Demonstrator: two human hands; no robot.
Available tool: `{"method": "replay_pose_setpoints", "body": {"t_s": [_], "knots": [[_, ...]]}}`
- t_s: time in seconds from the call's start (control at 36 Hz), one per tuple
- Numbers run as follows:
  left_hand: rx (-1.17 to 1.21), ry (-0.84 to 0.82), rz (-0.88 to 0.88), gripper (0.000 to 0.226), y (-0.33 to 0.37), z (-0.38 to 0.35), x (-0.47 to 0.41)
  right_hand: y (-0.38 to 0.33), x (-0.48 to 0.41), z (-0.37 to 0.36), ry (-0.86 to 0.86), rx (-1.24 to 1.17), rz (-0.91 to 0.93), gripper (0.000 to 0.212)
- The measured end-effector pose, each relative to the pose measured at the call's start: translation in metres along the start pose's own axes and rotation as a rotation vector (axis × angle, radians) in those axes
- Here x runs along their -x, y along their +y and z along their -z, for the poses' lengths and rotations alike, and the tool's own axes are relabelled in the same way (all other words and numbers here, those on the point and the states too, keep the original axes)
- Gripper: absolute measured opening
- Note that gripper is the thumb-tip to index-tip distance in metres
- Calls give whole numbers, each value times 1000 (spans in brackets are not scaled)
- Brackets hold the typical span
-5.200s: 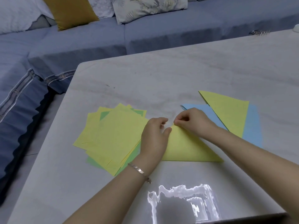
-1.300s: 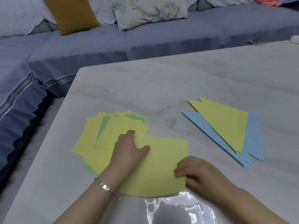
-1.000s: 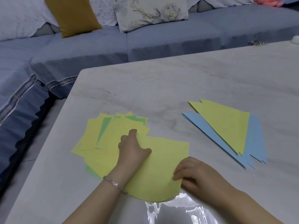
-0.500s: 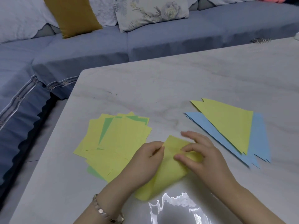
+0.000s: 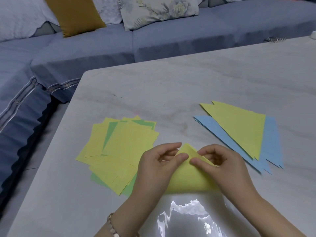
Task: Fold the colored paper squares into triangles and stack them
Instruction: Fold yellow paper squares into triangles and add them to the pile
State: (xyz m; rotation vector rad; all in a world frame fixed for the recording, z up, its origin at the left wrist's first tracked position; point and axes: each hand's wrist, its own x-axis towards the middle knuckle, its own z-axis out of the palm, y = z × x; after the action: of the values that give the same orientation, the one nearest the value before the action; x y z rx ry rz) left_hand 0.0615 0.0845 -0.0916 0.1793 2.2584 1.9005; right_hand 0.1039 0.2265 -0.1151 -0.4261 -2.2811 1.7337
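Note:
A yellow paper sheet (image 5: pixel 189 180) lies doubled over on the table near the front edge, its two corners meeting in a point at the top. My left hand (image 5: pixel 156 165) pinches that point from the left with thumb and forefinger. My right hand (image 5: pixel 220 164) pinches it from the right. To the left lies a fanned pile of flat yellow and green squares (image 5: pixel 123 147). On the right sits the stack of folded triangles (image 5: pixel 239 132), yellow ones on top of blue ones.
The pale marble table (image 5: pixel 171 86) reflects a bright light near its front edge. A blue sofa (image 5: pixel 153 41) with cushions runs behind and to the left of the table. A small metal object (image 5: pixel 274 39) lies at the far right edge.
The yellow sheet was flat under both hands; its near corner has been lifted and folded over to the far corner. Both hands moved up to the meeting corners.

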Motion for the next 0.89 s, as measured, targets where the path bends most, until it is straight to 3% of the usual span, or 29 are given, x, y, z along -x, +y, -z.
{"method": "replay_pose_setpoints", "body": {"t_s": [0.14,0.89], "knots": [[-92,41,-21,37,-3,-3,3,-3,3,2,-54,-19,16,32],[-41,13,-7,32,0,-6,9,-14,2,6,-90,-33,23,31]]}}
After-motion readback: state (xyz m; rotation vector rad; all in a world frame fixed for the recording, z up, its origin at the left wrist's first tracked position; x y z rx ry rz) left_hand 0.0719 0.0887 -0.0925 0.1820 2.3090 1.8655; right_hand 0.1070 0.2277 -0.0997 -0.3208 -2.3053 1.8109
